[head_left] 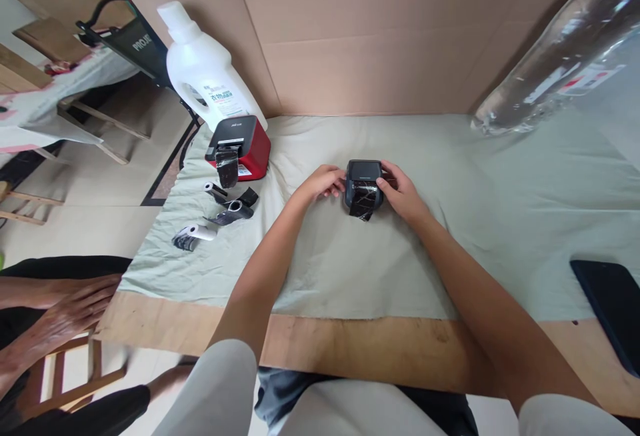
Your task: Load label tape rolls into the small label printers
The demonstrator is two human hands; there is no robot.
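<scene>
A small black portable printer point(364, 172) sits on the cloth in front of me, with a strip of black printed paper point(363, 201) hanging from its front. On the printer's right side is my right hand point(403, 193), its thumb at the front edge and its fingers along the side and back. My left hand point(324, 183) is at the printer's left side, its fingers loosely bent and slightly apart; whether the fingertips touch the casing is hard to see. A red and black printer point(255, 151) stands farther left, also with a black paper strip point(227, 168) coming out.
Several paper rolls point(235, 211) lie left on the green cloth point(320, 269). Behind the red printer stands a white detergent bottle point(203, 66). A cardboard wall point(370, 36) closes the back. Plastic-wrapped goods point(560, 56) and a phone point(607, 303) are right. Another person's hands point(75, 306) rest lower left.
</scene>
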